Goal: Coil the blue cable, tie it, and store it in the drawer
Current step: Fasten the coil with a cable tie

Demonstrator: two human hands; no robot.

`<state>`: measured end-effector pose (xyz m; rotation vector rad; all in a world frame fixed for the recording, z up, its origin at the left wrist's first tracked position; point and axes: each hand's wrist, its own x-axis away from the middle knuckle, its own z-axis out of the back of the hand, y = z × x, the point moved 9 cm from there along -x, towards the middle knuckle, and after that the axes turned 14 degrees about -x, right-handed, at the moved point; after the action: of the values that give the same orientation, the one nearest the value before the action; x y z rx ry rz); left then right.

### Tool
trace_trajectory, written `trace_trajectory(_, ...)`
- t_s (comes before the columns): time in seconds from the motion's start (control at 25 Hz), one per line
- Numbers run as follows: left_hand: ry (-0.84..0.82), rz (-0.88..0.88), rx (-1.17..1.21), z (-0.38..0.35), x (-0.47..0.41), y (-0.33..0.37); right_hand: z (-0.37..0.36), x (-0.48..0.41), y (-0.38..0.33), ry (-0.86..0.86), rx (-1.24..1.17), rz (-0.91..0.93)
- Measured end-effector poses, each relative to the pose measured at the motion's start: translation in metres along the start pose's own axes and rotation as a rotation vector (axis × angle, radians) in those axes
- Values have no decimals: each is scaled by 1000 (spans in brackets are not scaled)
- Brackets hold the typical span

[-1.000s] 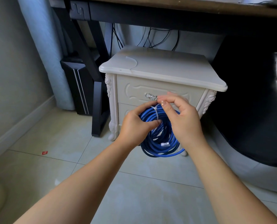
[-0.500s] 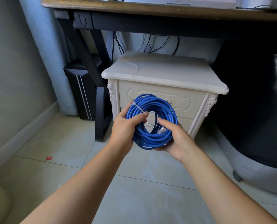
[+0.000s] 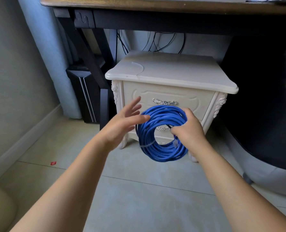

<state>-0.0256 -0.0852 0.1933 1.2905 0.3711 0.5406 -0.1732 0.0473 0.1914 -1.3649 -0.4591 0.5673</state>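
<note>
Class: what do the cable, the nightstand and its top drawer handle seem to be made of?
Cable: blue plastic or rubber jacket, smooth with a slight sheen.
Nightstand: likely painted wood, glossy cream with carved trim.
Handle: probably metal, silvery and ornate.

Your right hand (image 3: 190,131) holds the coiled blue cable (image 3: 162,133) in front of the cream carved nightstand (image 3: 170,76), covering its lower drawer fronts. The upper drawer (image 3: 195,104), shut, shows just above the coil. Your left hand (image 3: 122,124) hangs spread just left of the coil, apart from it. The nightstand stands on the pale tiled floor (image 3: 139,198) beneath the dark wooden bench (image 3: 155,5). A black ribbed computer tower (image 3: 82,96) stands left of the nightstand, behind the bench leg.
</note>
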Motion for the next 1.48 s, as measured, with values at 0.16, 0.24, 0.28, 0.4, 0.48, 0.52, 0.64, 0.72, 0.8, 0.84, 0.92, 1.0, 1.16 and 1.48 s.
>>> trace_trajectory(0.16,-62,-155,-646,-32,2,12,-29,8,-23,-188,439,240)
trace_trajectory(0.24,26,-191,-822,-36,2,14,-43,15,-28,-262,538,312)
trace_trajectory(0.28,84,-192,-835,-32,2,16,-48,19,-32,-286,554,351)
trace_trajectory(0.4,207,-124,-729,-19,4,17,-43,20,-38,-356,271,294)
trace_trajectory(0.48,242,-28,-580,-7,3,9,-36,19,-35,-470,-45,123)
trace_trajectory(0.52,262,18,-484,0,2,2,-33,20,-29,-528,-116,51)
trace_trajectory(0.64,302,113,-156,17,0,-15,-37,22,-9,-570,-70,-11)
trace_trajectory(0.72,219,108,-33,11,-1,-16,-30,12,-3,-376,-77,41)
trace_trajectory(0.8,66,96,16,-1,-1,-15,-23,3,-9,-242,-100,112)
trace_trajectory(0.84,-20,112,27,-6,1,-14,-22,1,-13,-224,-90,145)
trace_trajectory(0.92,-158,147,-12,-11,7,-12,-25,-2,-19,-254,-60,197)
trace_trajectory(1.0,-196,144,-64,-8,11,-9,-34,-3,-23,-322,-25,219)
trace_trajectory(1.16,-132,98,-30,4,8,-10,-52,-5,-30,-414,3,240)
trace_trajectory(1.48,315,211,76,73,-3,-47,-88,-84,-74,-442,-8,167)
